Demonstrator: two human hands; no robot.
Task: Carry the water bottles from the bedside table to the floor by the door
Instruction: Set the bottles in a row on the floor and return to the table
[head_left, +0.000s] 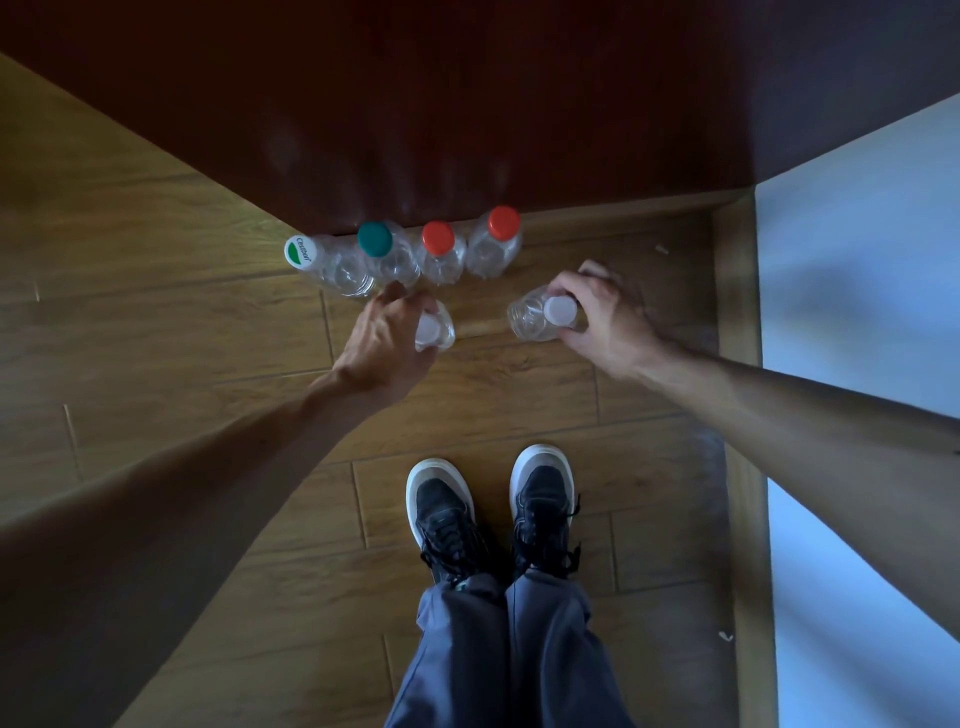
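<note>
Door (467, 104) and wooden floor (156, 312), seen from above. A row of four bottles (395, 260) stands against the door, just beyond both grips. The left hand (384, 343) grasps a white-capped bottle (436, 332) at its shoulder. The right hand (602, 322) grasps a second bottle (535, 314) likewise. Each should be set down upright, base flat, short of the row, before the fingers loosen.

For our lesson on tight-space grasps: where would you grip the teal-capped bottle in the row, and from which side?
Probably by the cap and neck, from above. The teal-capped bottle stands upright, hemmed in by the green-and-white-capped bottle and a red-capped bottle, with the dark wood panel behind; only its top is free.
</note>
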